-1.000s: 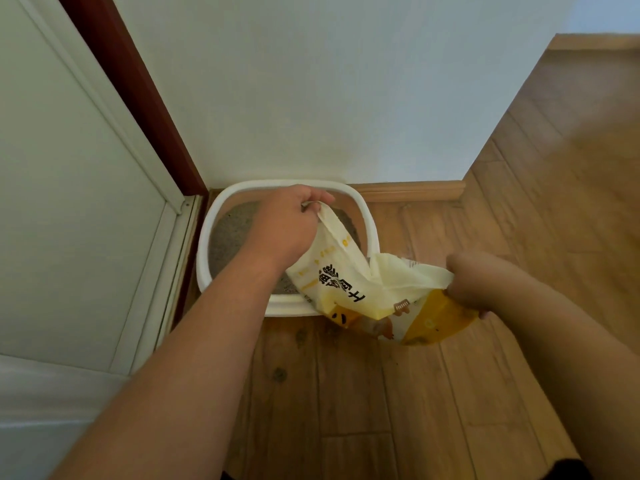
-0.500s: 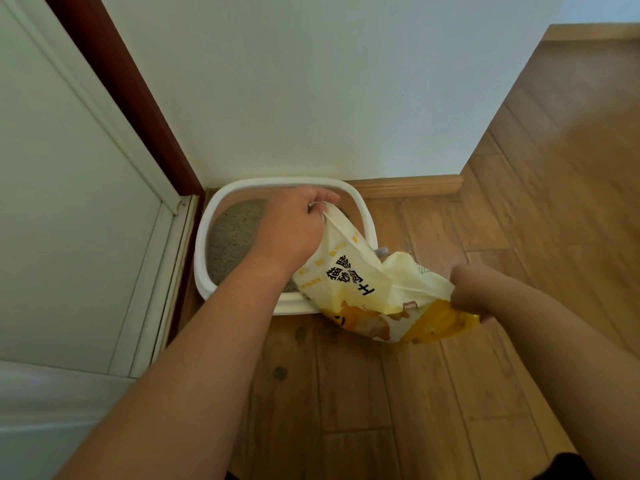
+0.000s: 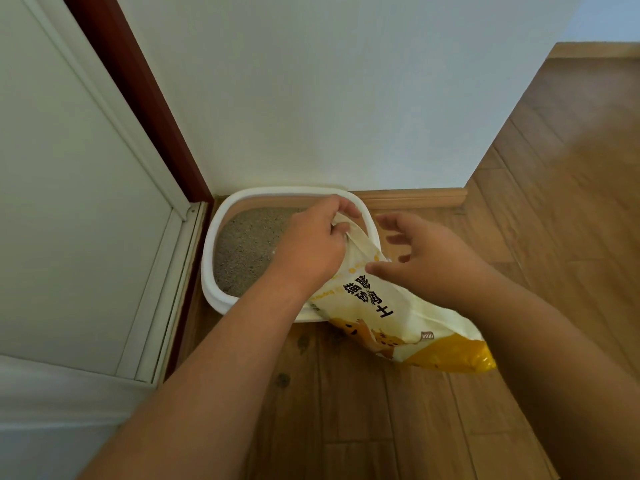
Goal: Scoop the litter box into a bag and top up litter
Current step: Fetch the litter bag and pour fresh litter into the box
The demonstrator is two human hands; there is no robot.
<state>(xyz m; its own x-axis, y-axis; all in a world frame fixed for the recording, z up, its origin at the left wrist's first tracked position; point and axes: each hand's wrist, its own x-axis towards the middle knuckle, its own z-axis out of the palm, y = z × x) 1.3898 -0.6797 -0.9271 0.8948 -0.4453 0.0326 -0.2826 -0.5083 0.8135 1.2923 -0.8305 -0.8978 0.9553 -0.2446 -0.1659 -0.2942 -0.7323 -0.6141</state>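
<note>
So the right hand (image 3: 434,258) just let go of the litter bag's (image 3: 398,317) bottom, fingers spread open above it. Left hand (image 3: 311,247) grips the mouth over the litter box (image 3: 214,244). Pouring's probably pausing.

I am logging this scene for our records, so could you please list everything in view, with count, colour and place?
litter box: one, white, on the floor in the corner by the wall.
litter: grey-brown, fills the box.
litter bag: one, cream and yellow with black print, top end over the box's right rim, bottom end over the floor.
floor: brown wood planks.
wall: white, behind the box, with a wooden skirting board.
door: white, left, with a dark red frame.
left hand: grips the bag's top end.
right hand: fingers spread, beside the bag's upper part.
</note>
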